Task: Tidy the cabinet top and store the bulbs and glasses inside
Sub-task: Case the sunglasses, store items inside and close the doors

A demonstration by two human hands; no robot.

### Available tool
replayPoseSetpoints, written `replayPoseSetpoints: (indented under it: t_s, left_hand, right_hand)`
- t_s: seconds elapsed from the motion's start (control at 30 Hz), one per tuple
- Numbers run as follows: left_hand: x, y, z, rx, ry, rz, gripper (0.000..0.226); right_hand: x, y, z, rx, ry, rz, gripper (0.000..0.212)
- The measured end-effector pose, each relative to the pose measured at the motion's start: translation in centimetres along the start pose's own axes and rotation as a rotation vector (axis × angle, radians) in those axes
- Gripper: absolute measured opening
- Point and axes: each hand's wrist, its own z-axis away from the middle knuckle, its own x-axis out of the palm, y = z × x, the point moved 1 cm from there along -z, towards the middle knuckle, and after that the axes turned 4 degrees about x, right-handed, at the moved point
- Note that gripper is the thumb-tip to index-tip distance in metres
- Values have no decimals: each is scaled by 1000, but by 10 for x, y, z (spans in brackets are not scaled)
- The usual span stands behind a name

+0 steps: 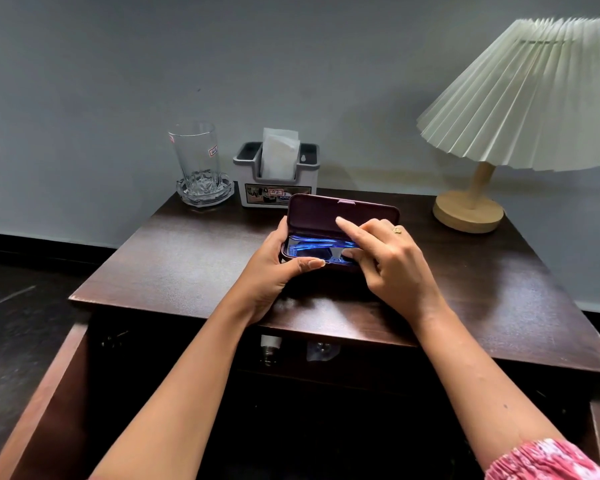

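With the case (340, 233) gripped by the left hand (278, 268), the glasses (312, 249) pressed under the right hand's (392, 258) fingertips may be pinched if the lid is shut early.

A grey-blue wall (118, 64) meets dark floor (21, 306); a pleated lamp (520, 98) stands at right.
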Motion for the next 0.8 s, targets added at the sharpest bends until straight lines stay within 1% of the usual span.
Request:
replayPoseSetpoints:
  t_s: [0.1, 0.17, 0.23, 0.27, 0.3, 0.37, 0.43, 0.47, 0.53, 0.6, 0.7, 0.8]
  left_hand:
    - [1, 1, 1, 6, 6, 6, 66]
    - [1, 2, 1, 6, 12, -1, 66]
    - [1, 2, 1, 2, 29, -6, 68]
    - [0, 2, 0, -3, 46, -5, 71]
    - [-1, 1, 0, -11, 66, 3, 78]
    - [-2, 1, 0, -16, 96, 4, 93]
    - [-1, 3, 0, 19, 83, -14, 94]
    - [0, 4, 0, 36, 73, -6, 92]
    - [2, 7, 0, 53, 57, 1, 88]
    - [2, 7, 0, 61, 55, 4, 86]
    - [0, 7, 0, 60, 70, -13, 86]
    - [0, 8, 1, 67, 139, -9, 81]
  right_hand:
    - [-4, -4, 0, 27, 51, -59, 35]
    - [-9, -5, 0, 101, 193, -110, 30]
    - [-15, -2, 0, 277, 386, -193, 28]
    - [-15, 2, 0, 386, 442, -260, 31]
    - [-14, 5, 0, 482, 457, -339, 38]
    - [-11, 10, -1, 616, 385, -537, 56]
    - [-5, 16, -2, 688, 266, -665, 72]
    - [-3, 20, -2, 701, 198, -684, 75]
    - [0, 25, -3, 708, 79, -733, 69]
    - [-1, 27, -2, 700, 9, -834, 59]
    - [-7, 21, -3, 669, 25, -1002, 39]
    - [-11, 17, -4, 665, 58, -1129, 29]
